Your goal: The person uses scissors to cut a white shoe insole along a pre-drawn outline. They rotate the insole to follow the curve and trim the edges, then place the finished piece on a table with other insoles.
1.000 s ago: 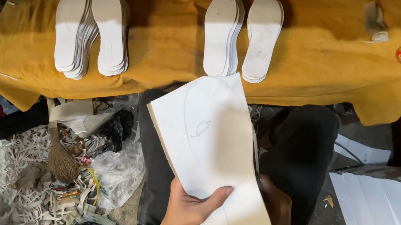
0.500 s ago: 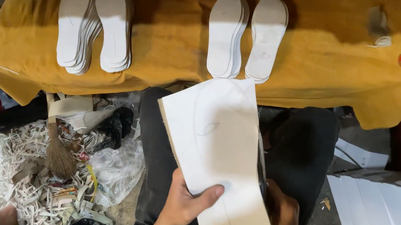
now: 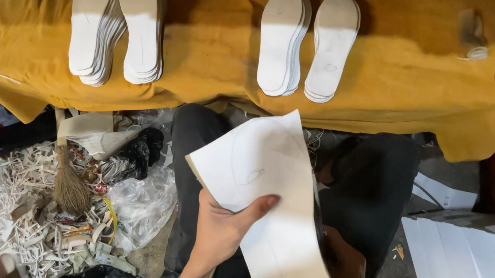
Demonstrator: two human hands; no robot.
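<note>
Hands: our left hand (image 3: 223, 228) pinches the big white foam sheet (image 3: 271, 203); our right hand (image 3: 344, 272) hides behind it, grip unclear.

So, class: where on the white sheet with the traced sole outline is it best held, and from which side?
Grip the white sheet at its long left edge, near the middle, as the left hand does with thumb on top. It is thin, flat and tilted, so pinching an edge suits it.
</note>
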